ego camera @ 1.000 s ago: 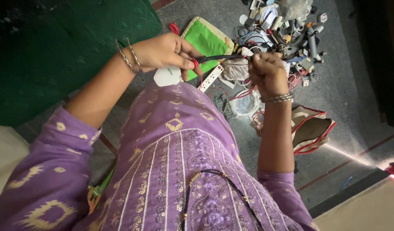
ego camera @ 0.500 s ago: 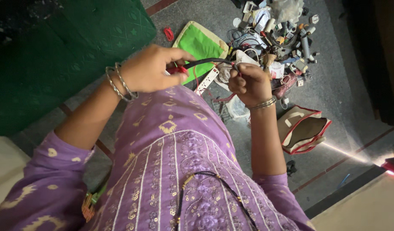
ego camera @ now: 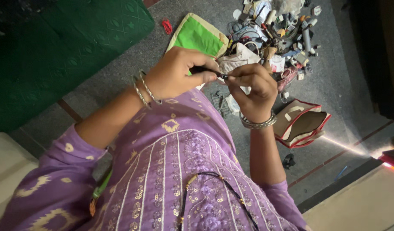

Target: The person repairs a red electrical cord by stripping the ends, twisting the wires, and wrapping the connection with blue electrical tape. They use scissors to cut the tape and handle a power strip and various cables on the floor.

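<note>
Thin dark tool (ego camera: 207, 70) held between both hands above lap, long axis roughly level, tip toward right hand (ego camera: 252, 87). Left hand (ego camera: 177, 72) grip closed on tool; right fingertips pinched at tip. Red handles, visible earlier, now hidden. Green pouch (ego camera: 197, 36), clutter pile (ego camera: 282, 30) on floor beyond.

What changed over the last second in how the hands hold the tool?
The red handles seen before are now hidden inside the left hand; only the dark tool tip shows. The right hand still pinches at that tip. Green pouch and parts pile unchanged.
</note>
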